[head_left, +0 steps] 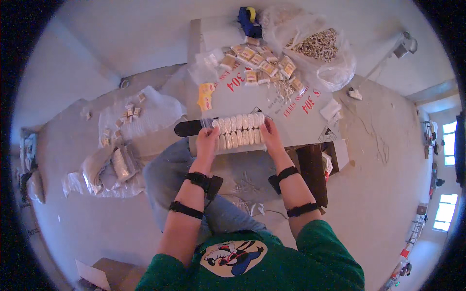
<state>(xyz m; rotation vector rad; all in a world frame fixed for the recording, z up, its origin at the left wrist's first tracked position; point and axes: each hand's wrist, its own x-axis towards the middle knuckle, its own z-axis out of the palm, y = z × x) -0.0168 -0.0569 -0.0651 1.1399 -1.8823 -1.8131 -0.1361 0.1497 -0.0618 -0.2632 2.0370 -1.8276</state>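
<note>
In both hands, at the near edge of the table, I hold a clear plastic pack (239, 131) with two rows of white, rounded bundles inside. My left hand (207, 140) grips its left end, fingers closed on the film. The right end is pinched by my right hand (272, 137). A flat black object with a rounded end (187, 129) juts out beside my left hand, partly hidden by the pack. Just beyond lies a yellow label sheet (206, 96). Farther back are several small packs of sticks with yellow labels (256, 60), with loose sticks (283, 90) beside them.
A big clear bag of short sticks (315, 44) sits at the back right, near a blue tape dispenser (250, 22). An opened cardboard box (313, 174) stands at the table's right front. Plastic film with small packs (131, 111) and a plastic-wrapped bundle (123, 164) lie left on the floor.
</note>
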